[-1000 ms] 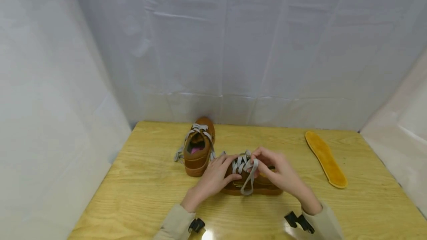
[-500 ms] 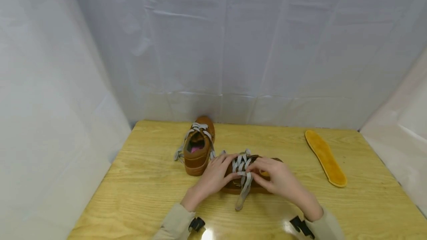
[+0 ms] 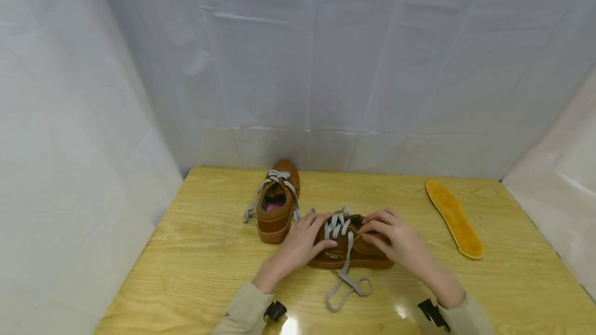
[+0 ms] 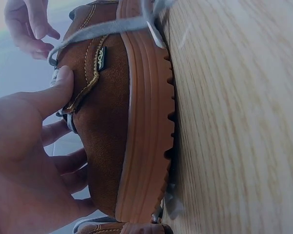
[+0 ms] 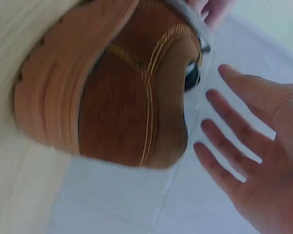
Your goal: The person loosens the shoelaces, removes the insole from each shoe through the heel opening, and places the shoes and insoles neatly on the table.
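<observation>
A brown shoe (image 3: 370, 262) with grey laces lies sideways before me, toe to the left, sole on the table. My left hand (image 3: 302, 244) holds its front, the thumb (image 4: 63, 80) against the near side and the fingers over the top. From the upper eyelets a loose lace (image 3: 347, 260) drops down the near side and loops onto the table. Near the shoe's opening is my right hand (image 3: 396, 237); in the right wrist view its fingers (image 5: 224, 151) are spread with nothing between them, beside the heel collar (image 5: 173, 117).
A matching brown shoe (image 3: 272, 229) stands behind on the left, toe toward the back, its laces hanging loose. An orange-yellow insole (image 3: 453, 218) lies at the right on the wooden table (image 3: 195, 262). White sheeting (image 3: 261, 76) encloses the back and sides.
My right hand has let go of the lace and moved right, toward the shoe's opening. The lace now hangs down and lies looped on the table. My left hand has stayed on the shoe.
</observation>
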The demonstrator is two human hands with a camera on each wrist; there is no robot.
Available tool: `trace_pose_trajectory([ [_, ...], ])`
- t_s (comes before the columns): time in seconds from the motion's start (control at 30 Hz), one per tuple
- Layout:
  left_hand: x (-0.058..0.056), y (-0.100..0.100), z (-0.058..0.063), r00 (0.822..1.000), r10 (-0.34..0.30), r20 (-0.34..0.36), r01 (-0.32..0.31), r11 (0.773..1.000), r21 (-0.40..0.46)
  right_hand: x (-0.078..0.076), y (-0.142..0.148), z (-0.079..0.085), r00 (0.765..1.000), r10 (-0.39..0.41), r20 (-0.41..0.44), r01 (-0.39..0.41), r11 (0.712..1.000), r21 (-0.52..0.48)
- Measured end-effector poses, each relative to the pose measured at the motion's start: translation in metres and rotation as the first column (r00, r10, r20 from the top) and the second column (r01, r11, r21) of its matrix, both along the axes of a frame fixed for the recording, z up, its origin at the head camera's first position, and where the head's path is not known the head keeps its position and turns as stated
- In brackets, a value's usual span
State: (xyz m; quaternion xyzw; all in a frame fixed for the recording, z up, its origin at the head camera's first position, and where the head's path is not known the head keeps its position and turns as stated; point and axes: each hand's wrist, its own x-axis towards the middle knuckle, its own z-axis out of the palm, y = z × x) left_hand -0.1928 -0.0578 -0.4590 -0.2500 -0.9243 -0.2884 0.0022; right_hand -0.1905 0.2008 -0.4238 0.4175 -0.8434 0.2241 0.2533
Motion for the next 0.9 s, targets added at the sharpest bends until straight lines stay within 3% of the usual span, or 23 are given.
trace_pose_trajectory([
  [0.27,0.001,-0.001,0.0,1.0,-0.003,-0.009,0.003,1.0,0.0,-0.013,0.015,0.008,0.971,-0.179,-0.157,0.197,0.974,0.11],
  [0.43,0.001,0.0,0.0,1.0,-0.006,-0.011,0.006,1.0,-0.004,-0.019,0.02,0.006,0.947,-0.225,-0.228,0.273,0.939,0.208],
  [0.67,0.001,0.0,0.001,1.0,-0.005,-0.012,0.005,1.0,-0.002,-0.021,0.017,0.0,0.954,-0.215,-0.21,0.277,0.9,0.338],
  [0.9,0.001,0.0,0.002,1.0,-0.011,-0.014,0.011,1.0,0.001,-0.018,0.007,-0.002,0.933,-0.322,-0.159,0.359,0.83,0.428],
])
